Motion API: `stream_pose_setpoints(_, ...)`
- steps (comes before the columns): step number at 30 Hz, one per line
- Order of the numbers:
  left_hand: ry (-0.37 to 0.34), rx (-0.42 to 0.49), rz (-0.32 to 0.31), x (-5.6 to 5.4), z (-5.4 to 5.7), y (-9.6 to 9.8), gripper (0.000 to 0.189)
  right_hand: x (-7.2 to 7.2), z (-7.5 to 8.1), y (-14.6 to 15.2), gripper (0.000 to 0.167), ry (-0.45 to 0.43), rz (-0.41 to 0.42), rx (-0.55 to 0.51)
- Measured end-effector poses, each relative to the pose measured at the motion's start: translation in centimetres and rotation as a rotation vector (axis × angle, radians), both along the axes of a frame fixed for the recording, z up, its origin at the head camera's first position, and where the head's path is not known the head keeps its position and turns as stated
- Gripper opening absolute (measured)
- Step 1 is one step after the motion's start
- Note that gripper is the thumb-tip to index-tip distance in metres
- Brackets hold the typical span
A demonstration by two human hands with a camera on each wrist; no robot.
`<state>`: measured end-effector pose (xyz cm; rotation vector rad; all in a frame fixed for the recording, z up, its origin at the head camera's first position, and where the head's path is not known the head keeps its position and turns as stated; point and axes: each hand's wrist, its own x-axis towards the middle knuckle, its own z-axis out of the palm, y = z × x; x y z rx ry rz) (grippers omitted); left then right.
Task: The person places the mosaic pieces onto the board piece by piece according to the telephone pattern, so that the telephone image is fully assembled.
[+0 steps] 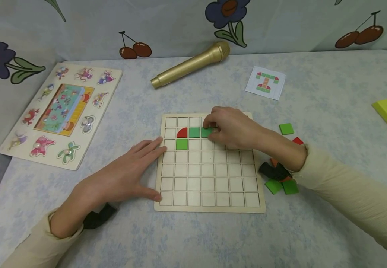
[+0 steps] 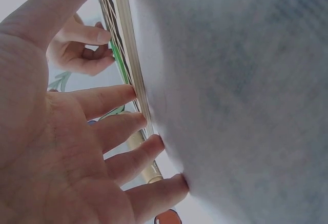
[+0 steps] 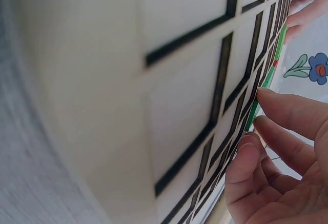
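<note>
1. Across a mottled blue table (image 1: 193, 242), with printed cloth (image 1: 176, 22) behind its far edge, working at a gridded board (image 1: 210, 209).
2. And now pinching a green tile (image 1: 206, 133) with the right hand (image 1: 234, 128), thumb and curled fingertips about it, close to the board's far edge, just right of its green twin (image 1: 194, 132)!
3. Steadying, seemingly, with the left hand (image 1: 121, 176): unclenched, fingers spread at the board's left edge, thumb by the near-left corner.
4. Judging by the card (image 1: 266, 83) near the table's far edge, probably midway through a top row, red piece (image 1: 183, 133) leading, lower green (image 1: 181, 144) beneath.
5. Next, probably calling for a flat press into the cell, then another green from the loose tiles (image 1: 286, 128) off the board's right edge.
</note>
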<state>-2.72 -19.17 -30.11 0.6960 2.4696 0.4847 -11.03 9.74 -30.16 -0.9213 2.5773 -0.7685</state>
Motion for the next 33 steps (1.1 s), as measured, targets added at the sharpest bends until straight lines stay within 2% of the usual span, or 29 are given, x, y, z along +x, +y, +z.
stream_pose_setpoints(8, 0.007, 0.005, -0.013, 0.0, -0.1, -0.1, 0.114, 0.1, -0.1, 0.3, 0.018, 0.004, -0.007, 0.005)
stream_pose_setpoints(14, 0.003, 0.009, -0.012, 0.0, -0.1, 0.0, 0.114, 0.8, 0.6, 1.8, 0.021, -0.033, -0.038, 0.025)
stream_pose_setpoints(25, 0.001, -0.005, -0.016, -0.1, 0.1, 0.0, 0.113, 4.5, 1.4, 9.5, 0.024, 0.018, -0.120, 0.095)
stream_pose_setpoints(33, -0.005, -0.001, -0.015, 0.0, 0.0, -0.2, 0.113, 7.1, -0.3, 15.9, 0.026, 0.073, -0.230, 0.108)
